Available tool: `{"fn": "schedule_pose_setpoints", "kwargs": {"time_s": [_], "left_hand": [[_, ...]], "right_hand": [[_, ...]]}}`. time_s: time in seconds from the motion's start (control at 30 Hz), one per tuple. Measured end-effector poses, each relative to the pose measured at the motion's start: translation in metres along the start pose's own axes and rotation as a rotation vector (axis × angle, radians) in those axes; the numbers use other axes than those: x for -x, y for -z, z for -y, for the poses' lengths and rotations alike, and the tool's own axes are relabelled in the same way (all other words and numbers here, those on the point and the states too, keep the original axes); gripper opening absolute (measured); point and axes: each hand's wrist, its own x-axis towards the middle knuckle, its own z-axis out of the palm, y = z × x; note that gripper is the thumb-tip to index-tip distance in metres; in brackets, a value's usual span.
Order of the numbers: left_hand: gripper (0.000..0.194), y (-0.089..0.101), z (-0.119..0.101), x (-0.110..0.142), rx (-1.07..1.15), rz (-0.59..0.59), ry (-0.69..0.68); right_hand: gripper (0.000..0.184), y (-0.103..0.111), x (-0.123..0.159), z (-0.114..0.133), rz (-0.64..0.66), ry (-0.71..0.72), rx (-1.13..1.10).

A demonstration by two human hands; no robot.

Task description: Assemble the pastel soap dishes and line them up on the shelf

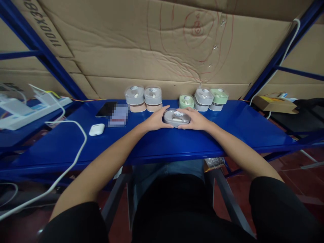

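Observation:
Between my two hands is a small grey box with a clear lid (174, 116), with a round sticker and a pale tab on its top. My left hand (157, 119) grips its left side, fingers behind and thumb in front. From the right, my right hand (194, 119) closes round the other end in the same way. Whether the box's underside touches the table is hard to see. Behind it stand similar lidded boxes: a stack at the left with a grey box (153, 96) on top, and a green box (186, 101) just beyond my right hand.
The blue table (162, 145) runs across in front of me. On its left lie a white earbud case (97, 129), a dark phone (106, 109) and a blurred-out item. A white cable (82, 145) hangs over the left side. More stacked boxes (219, 98) stand at the back right, against cardboard.

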Motion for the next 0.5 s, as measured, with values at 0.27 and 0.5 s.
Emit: {"fn": "schedule_pose_setpoints", "kwargs": {"time_s": [0.27, 0.5], "left_hand": [[0.055, 0.006, -0.001, -0.004, -0.024, -0.213, 0.045], [0.035, 0.002, -0.012, -0.003, -0.002, -0.107, 0.053]], "right_hand": [[0.101, 0.039, -0.022, 0.013, -0.401, -0.355, 0.320], [0.100, 0.037, -0.089, 0.006, -0.361, -0.554, 0.498]]}}
